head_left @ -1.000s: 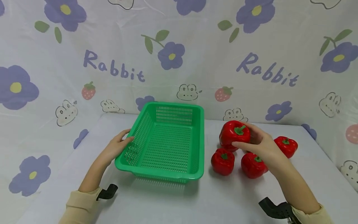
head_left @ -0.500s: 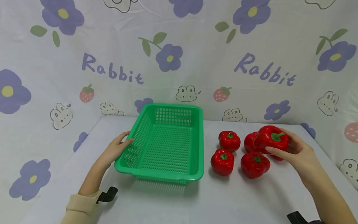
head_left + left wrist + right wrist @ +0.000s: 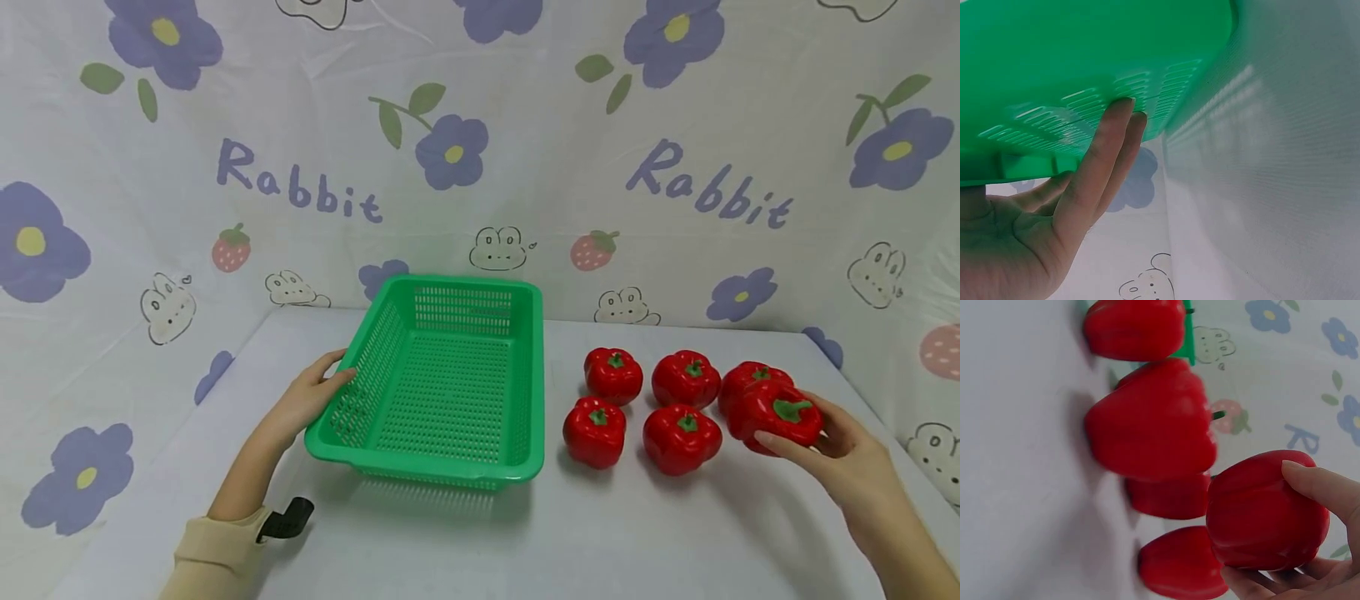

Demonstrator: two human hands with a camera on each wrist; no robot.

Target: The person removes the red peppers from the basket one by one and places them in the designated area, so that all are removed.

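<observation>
Our right hand (image 3: pixel 840 454) curls its fingers (image 3: pixel 1319 487) round a glossy red plastic bell pepper (image 3: pixel 776 414), now carried down from above the group to the table's (image 3: pixel 637 533) right edge, just in front of another pepper. Our left hand (image 3: pixel 307 398) still rests straight fingers (image 3: pixel 1107 150) against the left wall of the green perforated plastic basket (image 3: pixel 442 383). We count six red peppers and one basket.

The red peppers (image 3: pixel 678 437) look like smooth, glossy plastic, and the one gripped in the right hand (image 3: pixel 847 462) catches bright highlights. The green basket (image 3: pixel 442 467) is perforated plastic with a slight sheen. A matt, faintly creased printed cloth (image 3: pixel 525 167) covers the bench (image 3: pixel 600 542) and the backdrop.
</observation>
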